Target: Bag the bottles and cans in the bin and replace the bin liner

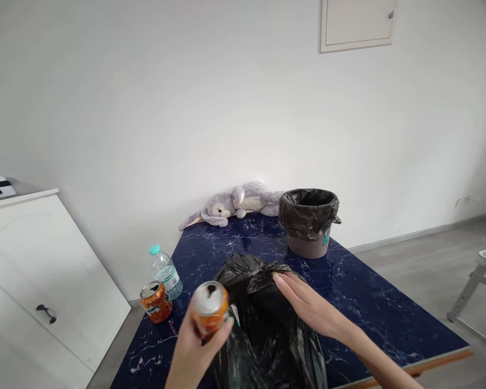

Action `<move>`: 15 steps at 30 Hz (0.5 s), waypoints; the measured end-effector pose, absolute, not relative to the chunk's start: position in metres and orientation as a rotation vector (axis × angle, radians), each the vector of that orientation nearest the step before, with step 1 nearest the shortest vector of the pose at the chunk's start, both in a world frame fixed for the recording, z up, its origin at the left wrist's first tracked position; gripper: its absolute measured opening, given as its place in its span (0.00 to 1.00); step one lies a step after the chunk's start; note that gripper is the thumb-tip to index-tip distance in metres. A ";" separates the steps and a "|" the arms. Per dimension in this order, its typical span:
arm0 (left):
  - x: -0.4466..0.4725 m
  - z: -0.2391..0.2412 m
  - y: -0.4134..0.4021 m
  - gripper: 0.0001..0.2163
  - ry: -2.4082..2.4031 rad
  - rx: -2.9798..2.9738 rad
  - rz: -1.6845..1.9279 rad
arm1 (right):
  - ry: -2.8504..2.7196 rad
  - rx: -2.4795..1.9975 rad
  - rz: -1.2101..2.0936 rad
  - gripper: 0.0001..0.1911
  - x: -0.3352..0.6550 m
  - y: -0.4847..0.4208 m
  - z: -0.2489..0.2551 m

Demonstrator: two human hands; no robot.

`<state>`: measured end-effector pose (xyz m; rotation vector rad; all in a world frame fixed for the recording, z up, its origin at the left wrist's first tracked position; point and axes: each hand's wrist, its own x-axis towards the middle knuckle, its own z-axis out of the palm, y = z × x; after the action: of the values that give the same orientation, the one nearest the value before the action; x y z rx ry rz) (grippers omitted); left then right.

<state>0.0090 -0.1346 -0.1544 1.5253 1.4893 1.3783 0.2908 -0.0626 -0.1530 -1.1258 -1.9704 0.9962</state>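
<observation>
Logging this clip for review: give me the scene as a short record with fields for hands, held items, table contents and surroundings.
left hand: left hand grips an opened orange can
right hand: right hand lies flat, palm down, on the black bag
table: dark blue marbled table bears a second orange can, a water bottle, a lined bin and a grey plush toy
surroundings: white cabinet on the left

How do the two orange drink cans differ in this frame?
The orange aluminium can in the left hand is lifted off the blue marbled table, gripped by the fingers; the orange can beside the clear plastic bottle stands on that table, untouched. The held can tilts toward the camera beside the black plastic bag; the standing one is about upright. Both tops are opened.
</observation>
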 end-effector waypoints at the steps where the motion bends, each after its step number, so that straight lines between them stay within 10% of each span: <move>1: -0.004 -0.156 -0.139 0.34 1.536 1.400 1.481 | -1.978 -1.155 0.916 0.33 0.288 -0.057 -0.165; 15: -0.143 -0.203 -0.154 0.25 2.219 0.987 1.719 | -2.006 -1.341 0.393 0.32 0.277 -0.032 -0.274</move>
<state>-0.1429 -0.1543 -0.2035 0.9869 2.2194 1.7190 0.2770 -0.0318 -0.2742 -1.3409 -2.0065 0.3926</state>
